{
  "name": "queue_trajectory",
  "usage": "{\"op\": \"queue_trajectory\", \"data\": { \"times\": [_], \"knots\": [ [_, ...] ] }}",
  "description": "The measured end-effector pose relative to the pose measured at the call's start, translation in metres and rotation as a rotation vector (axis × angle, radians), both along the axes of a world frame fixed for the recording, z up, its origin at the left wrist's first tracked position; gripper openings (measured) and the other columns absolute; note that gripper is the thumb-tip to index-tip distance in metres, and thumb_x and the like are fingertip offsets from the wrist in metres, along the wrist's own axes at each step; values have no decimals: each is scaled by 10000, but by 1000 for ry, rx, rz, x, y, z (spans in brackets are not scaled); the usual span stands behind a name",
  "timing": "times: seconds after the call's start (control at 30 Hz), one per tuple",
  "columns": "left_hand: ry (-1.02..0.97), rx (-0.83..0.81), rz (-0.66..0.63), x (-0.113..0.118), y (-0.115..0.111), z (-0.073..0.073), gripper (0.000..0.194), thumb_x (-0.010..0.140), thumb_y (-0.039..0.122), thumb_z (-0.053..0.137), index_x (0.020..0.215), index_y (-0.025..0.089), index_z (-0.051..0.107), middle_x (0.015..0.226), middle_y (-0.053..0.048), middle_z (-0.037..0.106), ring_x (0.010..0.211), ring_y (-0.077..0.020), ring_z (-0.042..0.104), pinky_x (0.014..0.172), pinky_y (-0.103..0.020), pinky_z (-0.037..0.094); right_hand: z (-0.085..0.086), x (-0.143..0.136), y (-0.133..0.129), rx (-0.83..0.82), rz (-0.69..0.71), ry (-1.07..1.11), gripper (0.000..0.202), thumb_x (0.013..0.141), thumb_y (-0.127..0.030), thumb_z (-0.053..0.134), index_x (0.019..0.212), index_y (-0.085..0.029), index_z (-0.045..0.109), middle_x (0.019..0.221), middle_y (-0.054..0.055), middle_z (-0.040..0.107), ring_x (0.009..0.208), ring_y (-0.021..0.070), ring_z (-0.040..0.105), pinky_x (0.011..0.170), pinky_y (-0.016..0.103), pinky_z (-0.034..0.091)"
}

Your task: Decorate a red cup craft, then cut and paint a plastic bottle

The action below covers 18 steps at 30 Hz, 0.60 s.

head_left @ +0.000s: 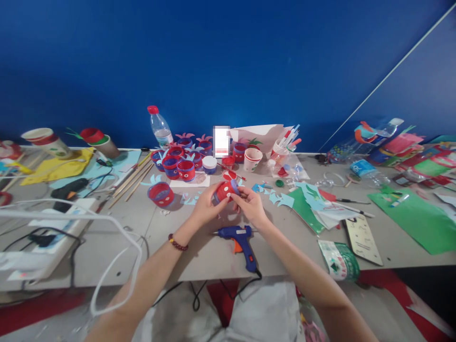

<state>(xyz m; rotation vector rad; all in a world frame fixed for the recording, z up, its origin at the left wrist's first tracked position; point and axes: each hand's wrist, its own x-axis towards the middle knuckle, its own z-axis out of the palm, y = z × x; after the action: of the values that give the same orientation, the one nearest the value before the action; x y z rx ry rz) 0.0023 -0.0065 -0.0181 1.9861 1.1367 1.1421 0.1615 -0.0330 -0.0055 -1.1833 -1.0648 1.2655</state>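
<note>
Near the middle of the table, my left hand (208,207) is wrapped round a red cup (224,190) with blue edges and white dots. The fingers of my right hand (250,204) are pressed together at the cup's right side; whether they pinch a small piece there is hidden. Just below my hands a blue glue gun (237,232) with an orange trigger lies on its side. Left of my hands stands a similar red cup (161,195) with light blue leaf shapes. Behind, several decorated cups (186,171) stand grouped beside a white-lidded jar (209,165).
A power strip (67,228) and white cable lie at the left, with wooden sticks (133,178) behind. Light blue paper cutouts (281,198), green paper (415,216) and a green-white packet (338,260) lie right. A bottle (161,130) stands near the blue wall.
</note>
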Motion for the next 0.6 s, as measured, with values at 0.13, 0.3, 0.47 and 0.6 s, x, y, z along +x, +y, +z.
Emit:
{"op": "queue_trajectory", "data": {
  "times": [0.13,0.3,0.47,0.6],
  "knots": [
    [-6,-18,14,1,0,-4,457,834,408,594,1223,174,548,1240,-119,636,1124,-249,612,973,-407,491,-1,-1,0,-4,-1,11,476,598,-500,771,894,-172,596,542,-42,609,407,101,526,386,220,425],
    [-55,-89,11,2,1,-3,427,819,404,610,1176,176,553,1161,-102,655,1050,-241,632,903,-381,521,-4,-2,0,-5,5,13,488,594,-497,774,908,-174,588,578,-33,621,425,108,537,383,225,438],
    [-111,-136,-13,2,0,-5,423,810,404,604,1168,189,539,1146,-91,646,1022,-237,628,857,-365,533,-9,-2,-1,7,3,7,474,619,-485,767,933,-172,601,598,-23,628,445,119,553,395,233,459],
    [-118,-157,-33,2,0,-6,434,811,414,581,1178,190,520,1155,-92,630,1024,-234,623,826,-343,539,-11,-3,-2,35,9,1,439,656,-481,751,928,-165,613,596,-20,625,449,112,551,402,224,463]
  ]
}}
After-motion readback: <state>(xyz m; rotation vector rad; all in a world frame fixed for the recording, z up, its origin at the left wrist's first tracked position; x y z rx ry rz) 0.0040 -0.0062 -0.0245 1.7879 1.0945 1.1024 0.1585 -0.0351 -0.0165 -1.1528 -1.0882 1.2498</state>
